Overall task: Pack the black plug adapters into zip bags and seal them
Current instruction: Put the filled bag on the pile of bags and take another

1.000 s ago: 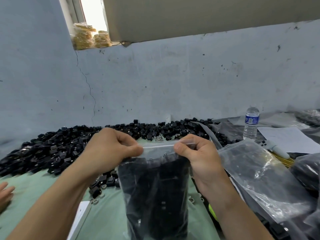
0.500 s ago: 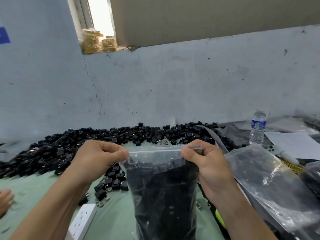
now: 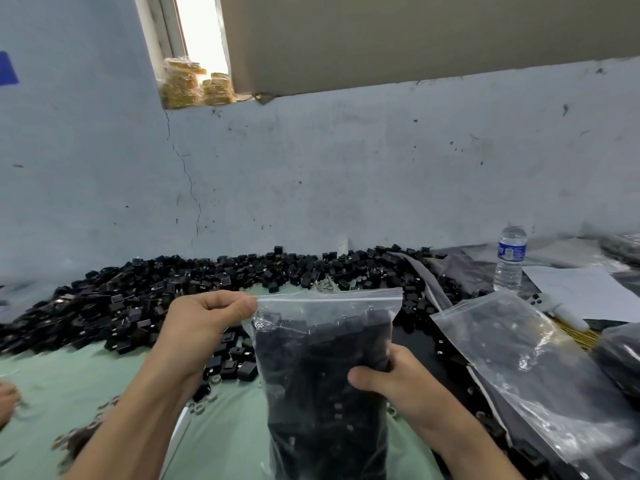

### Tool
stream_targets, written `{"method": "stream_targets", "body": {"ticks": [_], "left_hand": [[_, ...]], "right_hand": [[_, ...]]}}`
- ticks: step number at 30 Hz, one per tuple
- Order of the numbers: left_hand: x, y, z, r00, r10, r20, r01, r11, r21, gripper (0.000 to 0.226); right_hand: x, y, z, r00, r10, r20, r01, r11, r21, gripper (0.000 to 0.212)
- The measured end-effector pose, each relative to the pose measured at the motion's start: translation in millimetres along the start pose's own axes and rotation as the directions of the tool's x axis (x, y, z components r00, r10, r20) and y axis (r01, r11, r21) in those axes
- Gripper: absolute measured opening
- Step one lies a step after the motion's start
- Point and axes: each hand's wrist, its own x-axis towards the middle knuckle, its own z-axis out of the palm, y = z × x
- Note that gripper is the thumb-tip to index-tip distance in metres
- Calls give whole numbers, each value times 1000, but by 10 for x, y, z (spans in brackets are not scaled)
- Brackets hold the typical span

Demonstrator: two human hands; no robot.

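A clear zip bag (image 3: 325,368) packed full of black plug adapters stands upright in front of me. My left hand (image 3: 207,317) pinches the top left corner of its zip strip. Lower down, my right hand (image 3: 391,379) grips the bag's right side, thumb pressed on the front. The zip strip runs straight across the top. A long heap of loose black plug adapters (image 3: 207,285) lies on the green table (image 3: 69,382) along the wall behind the bag.
More zip bags (image 3: 530,368) lie flat at the right, over other filled bags. A water bottle (image 3: 509,258) and white papers (image 3: 581,289) are at the far right. Another person's hand (image 3: 7,401) shows at the left edge. Small metal rings are scattered on the table.
My right hand let go of the top right corner of the zip strip and dropped to grip the bag's side. My left hand slid to the top left corner.
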Motion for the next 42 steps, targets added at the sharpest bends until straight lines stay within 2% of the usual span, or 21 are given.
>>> {"method": "stream_targets", "body": {"ticks": [2, 5, 7, 9, 10, 12, 16, 19, 22, 26, 30, 35, 38, 42], "left_hand": [[77, -39, 26, 997, -49, 51, 53, 997, -64, 27], [165, -314, 155, 947, -161, 277, 196, 975, -101, 26], [51, -665, 261, 906, -163, 390, 209, 975, -76, 29], [-188, -890, 347, 830, -208, 518, 243, 970, -1, 57], [-269, -963, 334, 818, -226, 529, 274, 962, -13, 65], [-276, -1032, 368, 858, -239, 455, 292, 955, -48, 62], [-191, -987, 503, 844, -360, 397, 423, 903, -79, 46], [-230, -1041, 581, 785, -476, 396, 553, 827, -101, 42], [-271, -1191, 622, 706, -579, 408, 664, 741, -97, 44], [-291, -1403, 660, 653, -657, 377, 733, 674, -96, 43], [-285, -1493, 711, 660, -675, 329, 730, 680, -69, 38], [-295, -1614, 635, 697, -630, 342, 695, 711, -106, 50], [-330, -1656, 588, 721, -592, 360, 670, 727, -147, 51], [-338, -1499, 549, 753, -541, 375, 626, 764, -156, 54]], "right_hand": [[28, 72, 17, 999, 27, -42, -26, 999, 31, 26], [34, 88, 37, 997, 36, -63, -29, 993, 112, 24], [37, 88, 94, 990, 73, -124, -45, 976, 211, 27], [42, 78, 151, 972, 136, -193, -73, 951, 301, 28], [43, 75, 166, 960, 172, -219, -90, 936, 339, 28], [29, 79, 155, 939, 247, -239, -138, 907, 397, 29], [16, 125, 36, 911, 352, -216, -229, 866, 445, 45], [18, 187, -41, 913, 373, -163, -274, 860, 431, 49], [28, 338, -34, 907, 412, -85, -358, 861, 362, 33], [108, 565, 4, 841, 525, -129, -456, 817, 352, 27], [199, 724, 8, 803, 573, -162, -480, 784, 394, 33], [203, 790, -7, 849, 515, -123, -448, 822, 351, 41], [163, 812, -25, 891, 446, -82, -401, 859, 318, 29], [77, 659, 1, 924, 364, -113, -304, 882, 360, 20]]}}
